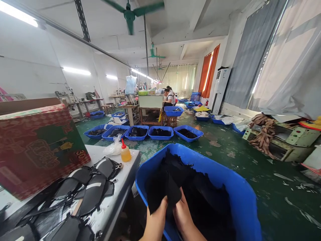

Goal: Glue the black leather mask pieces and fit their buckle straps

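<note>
Pinching black cloth (172,190) in the fingers of left hand (157,214) and right hand (182,210), over the blue tub (247,197). Might slip among the lookalike dark pieces (208,192) below if held too loosely.

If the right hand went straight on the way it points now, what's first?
Likely the black pile in the blue tub, just beyond the black piece in the right hand; dark layers merge, so depth is unclear.

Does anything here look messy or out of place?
Yes: pale scraps lie strewn over the green floor at right, which looks untidy. The black cloth by the right hand is heaped inside the blue tub, with no visible spill.
</note>
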Demonstrator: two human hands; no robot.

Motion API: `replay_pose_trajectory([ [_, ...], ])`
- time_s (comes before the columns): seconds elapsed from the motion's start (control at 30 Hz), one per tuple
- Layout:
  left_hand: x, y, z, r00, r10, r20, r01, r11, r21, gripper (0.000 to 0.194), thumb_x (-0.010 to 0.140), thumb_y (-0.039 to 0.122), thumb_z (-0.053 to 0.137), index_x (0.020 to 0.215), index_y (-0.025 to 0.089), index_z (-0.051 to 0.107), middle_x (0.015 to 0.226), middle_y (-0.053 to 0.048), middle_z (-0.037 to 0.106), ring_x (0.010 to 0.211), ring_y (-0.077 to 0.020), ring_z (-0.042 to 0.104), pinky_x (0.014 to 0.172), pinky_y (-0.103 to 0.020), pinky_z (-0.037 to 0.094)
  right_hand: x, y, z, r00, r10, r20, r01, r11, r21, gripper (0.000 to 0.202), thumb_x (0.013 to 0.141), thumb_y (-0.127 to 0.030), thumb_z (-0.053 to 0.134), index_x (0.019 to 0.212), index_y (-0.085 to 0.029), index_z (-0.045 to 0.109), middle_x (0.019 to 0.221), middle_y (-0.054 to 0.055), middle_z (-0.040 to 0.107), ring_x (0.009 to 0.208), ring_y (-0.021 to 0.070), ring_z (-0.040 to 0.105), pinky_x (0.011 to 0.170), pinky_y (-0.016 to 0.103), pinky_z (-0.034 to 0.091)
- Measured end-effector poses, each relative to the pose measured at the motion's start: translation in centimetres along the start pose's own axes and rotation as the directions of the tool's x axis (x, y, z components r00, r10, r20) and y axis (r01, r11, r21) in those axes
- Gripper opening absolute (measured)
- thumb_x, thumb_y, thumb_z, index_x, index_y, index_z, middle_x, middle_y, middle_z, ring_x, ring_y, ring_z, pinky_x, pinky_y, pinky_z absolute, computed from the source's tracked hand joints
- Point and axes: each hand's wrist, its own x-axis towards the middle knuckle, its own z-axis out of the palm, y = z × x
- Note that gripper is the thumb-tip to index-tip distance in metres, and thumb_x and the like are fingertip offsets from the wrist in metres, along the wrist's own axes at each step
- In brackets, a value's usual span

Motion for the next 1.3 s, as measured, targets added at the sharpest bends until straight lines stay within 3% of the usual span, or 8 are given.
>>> replay_pose_trajectory([
  [0.17,0.7,1.1,-1.2,0.911,0.225,0.345,-0.316,0.92,0.233,0.044,0.063,0.033,0.072,0.105,0.019,0.065,0.121,-0.013,0.058,0.119,-0.0315,0.047,0.105,-0.041,0.033,0.2,-1.7,0.3,0.977,0.199,-0.076,-0.184,0.967,0.174,0.039,0.049,-0.045,0.076,0.075,-0.02,0.063,0.09,0.008,0.071,0.102,0.0328,0.06,0.085,0.042,0.05],
  [0.27,2.5,1.1,-2.7,0.946,0.034,0.324,-0.112,0.968,0.224,0.041,0.059,0.048,0.072,0.087,0.02,0.067,0.117,-0.016,0.06,0.119,-0.0363,0.045,0.105,-0.05,0.027,0.0,-3.6,-0.7,0.983,0.181,-0.033,-0.178,0.98,0.086,0.037,0.048,-0.039,0.08,0.074,-0.019,0.064,0.078,0.006,0.071,0.087,0.0313,0.065,0.08,0.043,0.05],
  [0.37,3.2,0.6,-3.1,0.928,-0.158,0.337,0.126,0.985,0.115,0.068,0.069,0.074,0.046,0.101,0.016,0.063,0.105,-0.018,0.064,0.107,-0.0378,0.055,0.093,-0.059,0.036,-0.4,-4.7,-1.8,0.963,0.201,0.18,-0.18,0.976,-0.126,0.047,0.048,-0.034,0.083,0.088,-0.017,0.066,0.079,0.006,0.071,0.083,0.0304,0.066,0.082,0.045,0.048],
  [0.53,1.2,0.3,-2.7,0.828,-0.124,0.547,0.172,0.984,-0.038,0.069,0.062,0.054,0.072,0.117,0.015,0.057,0.115,-0.017,0.062,0.111,-0.0361,0.053,0.096,-0.047,0.04,-0.6,-3.6,-1.9,0.909,0.198,0.367,-0.111,0.963,-0.245,0.053,0.055,-0.034,0.08,0.103,-0.019,0.063,0.097,0.007,0.069,0.099,0.0305,0.061,0.093,0.047,0.039],
  [0.7,-0.1,1.2,-2.1,0.91,0.074,0.409,-0.1,0.994,0.043,0.058,0.059,0.045,0.078,0.109,0.018,0.064,0.112,-0.012,0.065,0.11,-0.0343,0.054,0.1,-0.046,0.037,-0.8,-3.2,-0.8,0.955,-0.071,0.288,0.199,0.872,-0.446,0.037,0.065,-0.029,0.072,0.1,-0.019,0.064,0.099,0.008,0.068,0.101,0.0299,0.059,0.094,0.045,0.039],
  [0.93,-0.1,3.3,-1.4,0.978,-0.04,0.207,0.065,0.992,-0.112,0.056,0.051,0.045,0.081,0.098,0.017,0.069,0.096,-0.011,0.07,0.102,-0.0352,0.059,0.094,-0.045,0.043,-0.5,-3.2,-1.7,0.925,0.026,0.379,0.171,0.863,-0.476,0.042,0.06,-0.029,0.076,0.099,-0.022,0.064,0.093,0.005,0.069,0.093,0.0277,0.062,0.084,0.04,0.047],
  [1.2,0.8,1.6,-1.4,0.993,0.07,0.099,-0.061,0.994,-0.087,0.058,0.049,0.034,0.081,0.103,0.02,0.064,0.106,-0.009,0.066,0.109,-0.0321,0.055,0.099,-0.04,0.039,-0.5,-2.4,-1.8,0.902,-0.369,0.224,0.43,0.727,-0.536,0.016,0.069,-0.033,0.067,0.071,-0.02,0.059,0.073,0.004,0.062,0.069,0.0209,0.057,0.067,0.032,0.048],
  [1.3,0.8,0.6,-1.1,0.999,-0.015,0.041,0.02,0.992,-0.124,0.055,0.055,0.038,0.077,0.104,0.018,0.063,0.107,-0.011,0.067,0.112,-0.034,0.053,0.1,-0.043,0.038,-0.8,-2.5,-1.7,0.87,-0.423,0.254,0.485,0.636,-0.601,0.015,0.069,-0.028,0.062,0.062,-0.02,0.051,0.067,0.002,0.056,0.063,0.0175,0.052,0.061,0.028,0.044],
])
